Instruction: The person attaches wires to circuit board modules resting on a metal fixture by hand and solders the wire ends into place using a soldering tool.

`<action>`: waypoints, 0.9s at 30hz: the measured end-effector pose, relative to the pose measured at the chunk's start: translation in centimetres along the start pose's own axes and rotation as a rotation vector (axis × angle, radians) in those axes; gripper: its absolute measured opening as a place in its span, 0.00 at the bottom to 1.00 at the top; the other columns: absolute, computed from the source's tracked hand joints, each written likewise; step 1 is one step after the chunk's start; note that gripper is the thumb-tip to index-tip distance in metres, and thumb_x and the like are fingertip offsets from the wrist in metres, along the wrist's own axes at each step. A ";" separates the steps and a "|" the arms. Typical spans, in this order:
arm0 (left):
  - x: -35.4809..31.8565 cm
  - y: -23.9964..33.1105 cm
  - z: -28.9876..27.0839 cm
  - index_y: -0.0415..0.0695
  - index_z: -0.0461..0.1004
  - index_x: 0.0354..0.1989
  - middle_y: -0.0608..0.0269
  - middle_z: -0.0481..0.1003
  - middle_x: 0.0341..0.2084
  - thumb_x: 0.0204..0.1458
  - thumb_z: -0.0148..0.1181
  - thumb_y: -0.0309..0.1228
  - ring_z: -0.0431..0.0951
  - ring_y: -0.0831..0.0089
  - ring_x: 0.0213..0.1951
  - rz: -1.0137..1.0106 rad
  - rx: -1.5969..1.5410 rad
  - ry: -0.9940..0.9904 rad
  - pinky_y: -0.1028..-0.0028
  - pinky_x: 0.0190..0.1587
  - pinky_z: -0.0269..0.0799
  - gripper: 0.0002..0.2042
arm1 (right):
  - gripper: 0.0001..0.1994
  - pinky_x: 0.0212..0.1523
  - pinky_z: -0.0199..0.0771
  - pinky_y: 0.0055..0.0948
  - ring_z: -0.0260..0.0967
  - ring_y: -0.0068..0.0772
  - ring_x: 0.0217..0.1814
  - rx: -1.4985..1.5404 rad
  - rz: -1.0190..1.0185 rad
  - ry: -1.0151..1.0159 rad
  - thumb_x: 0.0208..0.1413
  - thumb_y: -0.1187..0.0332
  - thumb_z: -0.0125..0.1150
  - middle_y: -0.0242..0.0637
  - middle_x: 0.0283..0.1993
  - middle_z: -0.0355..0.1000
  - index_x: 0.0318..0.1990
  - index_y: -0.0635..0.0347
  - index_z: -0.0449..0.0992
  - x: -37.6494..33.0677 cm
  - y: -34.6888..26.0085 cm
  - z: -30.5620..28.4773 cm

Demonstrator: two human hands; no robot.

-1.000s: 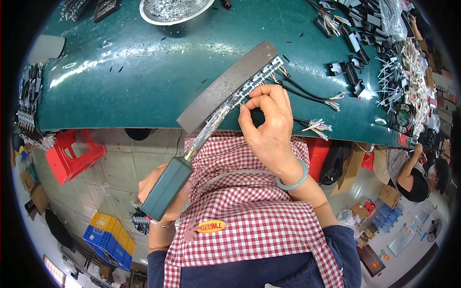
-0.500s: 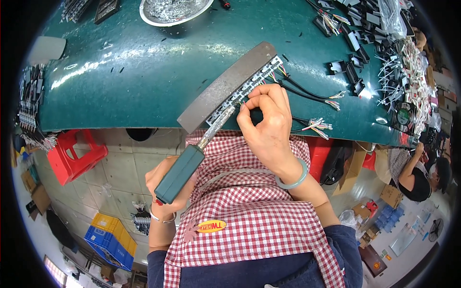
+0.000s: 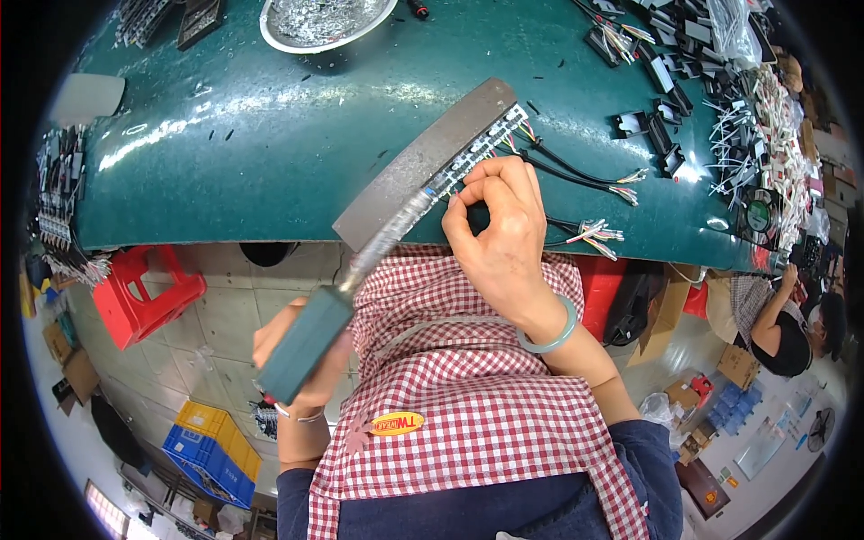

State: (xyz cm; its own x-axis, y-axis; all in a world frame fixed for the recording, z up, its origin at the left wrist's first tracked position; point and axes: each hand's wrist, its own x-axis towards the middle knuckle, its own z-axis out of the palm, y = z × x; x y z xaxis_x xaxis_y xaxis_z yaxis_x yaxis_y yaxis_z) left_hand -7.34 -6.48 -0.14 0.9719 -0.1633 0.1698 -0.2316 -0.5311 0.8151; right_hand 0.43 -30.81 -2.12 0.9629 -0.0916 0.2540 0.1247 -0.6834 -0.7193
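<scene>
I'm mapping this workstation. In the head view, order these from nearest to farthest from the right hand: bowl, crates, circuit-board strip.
1. Circuit-board strip: at the right hand's fingertips.
2. Bowl: up and left, on the table.
3. Crates: lower left.

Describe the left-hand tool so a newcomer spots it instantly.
Start at the green table; the left hand is below its near edge. The tool slants up from there toward the brown bar. Unlike the bar, it has a dark-green handle and silvery shaft.
</scene>
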 end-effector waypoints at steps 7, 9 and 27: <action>3.9 0.9 -2.9 0.27 0.63 0.56 0.37 0.65 0.56 0.56 0.51 0.20 0.71 0.70 0.43 0.262 -0.570 0.306 0.80 0.41 0.69 0.19 | 0.04 0.41 0.69 0.35 0.68 0.41 0.41 0.023 -0.007 0.002 0.43 0.80 0.64 0.41 0.39 0.69 0.25 0.67 0.73 0.0 0.1 -0.4; 5.0 0.3 -2.1 0.27 0.63 0.57 0.38 0.68 0.54 0.53 0.53 0.18 0.71 0.74 0.33 0.231 -0.533 0.432 0.81 0.32 0.67 0.21 | 0.05 0.40 0.69 0.35 0.67 0.41 0.41 0.076 -0.022 0.021 0.43 0.81 0.64 0.41 0.39 0.69 0.25 0.67 0.73 -0.2 0.5 -0.3; -1.6 0.8 1.8 0.37 0.80 0.38 0.60 0.80 0.28 0.40 0.73 0.23 0.80 0.71 0.29 -0.428 -0.238 0.244 0.74 0.35 0.73 0.15 | 0.04 0.43 0.69 0.33 0.68 0.38 0.43 0.216 0.096 -0.021 0.46 0.80 0.65 0.40 0.41 0.69 0.29 0.67 0.75 -0.8 0.8 -0.5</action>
State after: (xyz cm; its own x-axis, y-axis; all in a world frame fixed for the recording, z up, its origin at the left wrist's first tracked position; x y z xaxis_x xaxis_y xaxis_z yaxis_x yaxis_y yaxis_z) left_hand -9.11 -8.15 -0.77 0.9654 0.2391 -0.1044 0.1757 -0.3002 0.9376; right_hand -0.31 -31.67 -2.59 0.9773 -0.1323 0.1655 0.0781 -0.5011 -0.8619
